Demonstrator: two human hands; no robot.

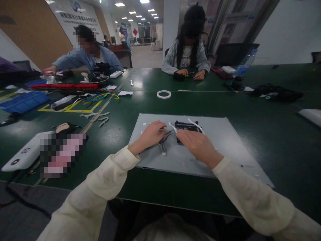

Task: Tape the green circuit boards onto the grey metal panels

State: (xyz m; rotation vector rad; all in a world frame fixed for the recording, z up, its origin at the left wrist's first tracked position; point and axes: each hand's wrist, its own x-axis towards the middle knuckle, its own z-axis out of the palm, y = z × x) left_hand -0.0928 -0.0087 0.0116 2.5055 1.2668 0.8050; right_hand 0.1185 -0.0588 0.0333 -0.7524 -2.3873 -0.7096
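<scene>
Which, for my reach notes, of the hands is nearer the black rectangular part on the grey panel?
Right. The right hand partly covers the black rectangular part in view, contact unclear; the left hand is off to that part's left, by the grey cables.

The table (140,103) is dark green, the panel (223,144) and cable (163,147) grey, the box (184,125) black, the strip (197,125) white. The wearer's sleeves (107,174) are cream, the tape (164,97) white, the tray (27,102) blue.

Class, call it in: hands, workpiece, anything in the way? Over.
Left hand at thin grey cables, grip unclear. Right hand partly hiding black rectangular unit on flat grey panel. Possibly obstructing: white curved strip across unit.
</scene>
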